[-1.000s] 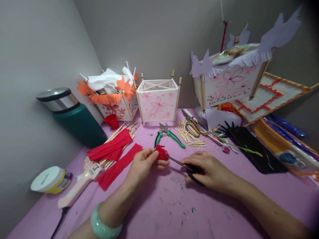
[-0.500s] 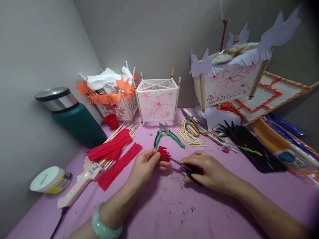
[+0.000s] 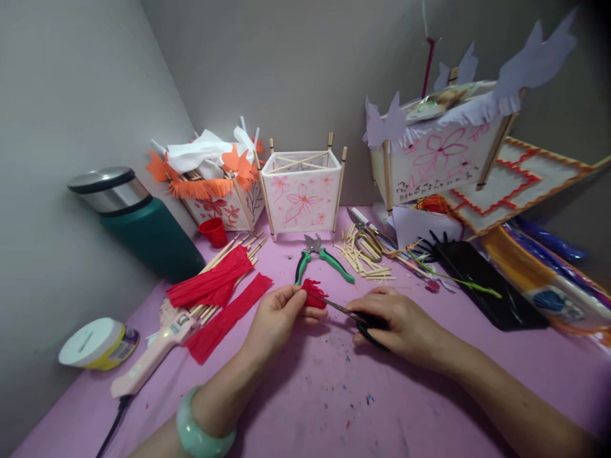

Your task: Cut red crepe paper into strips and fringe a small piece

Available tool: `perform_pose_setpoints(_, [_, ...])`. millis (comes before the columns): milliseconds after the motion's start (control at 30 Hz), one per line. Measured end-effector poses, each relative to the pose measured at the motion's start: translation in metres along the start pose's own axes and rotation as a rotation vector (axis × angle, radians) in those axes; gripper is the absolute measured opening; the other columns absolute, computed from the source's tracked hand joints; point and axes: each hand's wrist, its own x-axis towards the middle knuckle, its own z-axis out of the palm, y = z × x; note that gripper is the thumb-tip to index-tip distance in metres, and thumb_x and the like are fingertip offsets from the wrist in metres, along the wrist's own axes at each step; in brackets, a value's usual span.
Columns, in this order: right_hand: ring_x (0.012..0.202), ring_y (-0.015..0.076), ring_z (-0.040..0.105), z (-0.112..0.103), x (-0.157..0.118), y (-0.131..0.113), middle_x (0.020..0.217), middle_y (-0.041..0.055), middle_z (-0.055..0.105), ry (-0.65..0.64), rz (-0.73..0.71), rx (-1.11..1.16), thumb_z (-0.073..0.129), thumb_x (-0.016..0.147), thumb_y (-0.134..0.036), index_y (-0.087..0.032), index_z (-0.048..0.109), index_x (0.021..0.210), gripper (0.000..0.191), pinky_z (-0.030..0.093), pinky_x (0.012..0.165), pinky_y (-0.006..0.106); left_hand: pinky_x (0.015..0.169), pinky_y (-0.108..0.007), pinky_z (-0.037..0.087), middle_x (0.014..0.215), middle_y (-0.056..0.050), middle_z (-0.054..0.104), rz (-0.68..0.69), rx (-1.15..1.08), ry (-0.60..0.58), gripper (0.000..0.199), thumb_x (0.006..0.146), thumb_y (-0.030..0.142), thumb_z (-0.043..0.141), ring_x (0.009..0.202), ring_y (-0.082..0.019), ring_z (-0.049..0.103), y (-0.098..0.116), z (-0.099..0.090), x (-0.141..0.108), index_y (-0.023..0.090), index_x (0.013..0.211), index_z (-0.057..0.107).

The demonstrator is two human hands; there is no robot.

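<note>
Between thumb and fingers, my left hand (image 3: pixel 281 312) pinches a small piece of red crepe paper (image 3: pixel 314 294) whose upper edge is cut into a fringe. My right hand (image 3: pixel 398 321) grips black-handled scissors (image 3: pixel 372 326), and their blades point left and reach the fringed paper. Two larger red crepe paper strips (image 3: pixel 229 320) lie left of my left hand, one of them over a bundle of thin sticks. Just beyond the hands rest green-handled cutters (image 3: pixel 312 254), their jaws pointing away. A jade-green bangle (image 3: pixel 205 426) circles my left wrist.
A pink glue gun (image 3: pixel 153 359), a yellow tub (image 3: pixel 102 343) and a teal bottle (image 3: pixel 153 235) stand or lie left. Behind are a flower-drawn paper lantern (image 3: pixel 303 203), an orange-fringed one and a purple-trimmed one. Short sticks (image 3: pixel 363 257), gold-handled scissors and a black phone (image 3: pixel 489 286) lie right.
Almost nothing differs. The scissors and my right hand have shifted very slightly, while the blades remain at the red paper and my left hand keeps its pinch.
</note>
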Motion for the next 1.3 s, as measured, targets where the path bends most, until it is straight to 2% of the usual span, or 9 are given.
perform_pose_setpoints(167, [0.077,0.0146,0.06,0.0,0.0,0.0,0.083,-0.0041,0.071,-0.005,-0.003,-0.013,0.069,0.08,-0.014,-0.022,0.066,0.101,0.022,0.035,0.078,0.031,0.06,-0.026,0.055,0.065,-0.01,0.074,-0.004,-0.001,0.008,0.023,0.074,0.032,0.074,0.059,-0.018,0.071,0.0,0.001,0.001,0.012,0.069,0.064])
perform_pose_setpoints(367, [0.076,0.0151,0.06,-0.001,0.0,-0.001,0.082,-0.0034,0.071,-0.014,0.005,-0.02,0.069,0.08,-0.012,-0.022,0.067,0.1,0.023,0.035,0.079,0.032,0.059,-0.026,0.056,0.064,-0.009,0.074,-0.01,-0.007,0.002,0.023,0.075,0.032,0.074,0.058,-0.017,0.071,0.0,0.0,0.002,0.012,0.07,0.064])
perform_pose_setpoints(533, [0.078,0.0161,0.061,-0.002,-0.001,-0.003,0.086,-0.0017,0.071,-0.016,0.027,0.009,0.071,0.08,-0.019,-0.021,0.067,0.103,0.024,0.037,0.077,0.03,0.06,-0.027,0.056,0.066,-0.01,0.074,0.012,-0.013,0.012,0.027,0.073,0.035,0.076,0.061,-0.019,0.072,-0.001,-0.004,0.004,0.012,0.073,0.063])
perform_pose_setpoints(733, [0.073,0.0161,0.058,-0.006,-0.001,-0.005,0.079,-0.0001,0.068,-0.027,0.045,0.02,0.072,0.081,-0.032,-0.019,0.069,0.101,0.024,0.039,0.069,0.027,0.06,-0.026,0.056,0.069,-0.01,0.075,0.034,-0.047,0.004,0.028,0.074,0.036,0.076,0.064,-0.02,0.073,0.0,-0.013,0.008,0.012,0.079,0.063])
perform_pose_setpoints(900, [0.07,0.0157,0.056,-0.007,0.0,-0.007,0.074,-0.0016,0.066,-0.047,0.048,0.021,0.074,0.08,-0.034,-0.02,0.069,0.1,0.025,0.038,0.07,0.028,0.057,-0.025,0.056,0.066,-0.011,0.075,0.025,-0.06,0.004,0.029,0.073,0.036,0.077,0.063,-0.021,0.073,-0.001,-0.012,0.008,0.013,0.077,0.059])
perform_pose_setpoints(1300, [0.071,0.0145,0.056,-0.005,0.0,-0.007,0.077,-0.0026,0.068,-0.057,0.034,0.04,0.071,0.082,-0.03,-0.022,0.069,0.098,0.018,0.036,0.074,0.029,0.058,-0.025,0.056,0.063,-0.01,0.074,-0.006,-0.028,0.006,0.032,0.071,0.038,0.078,0.062,-0.02,0.073,-0.001,-0.008,0.006,0.014,0.073,0.057])
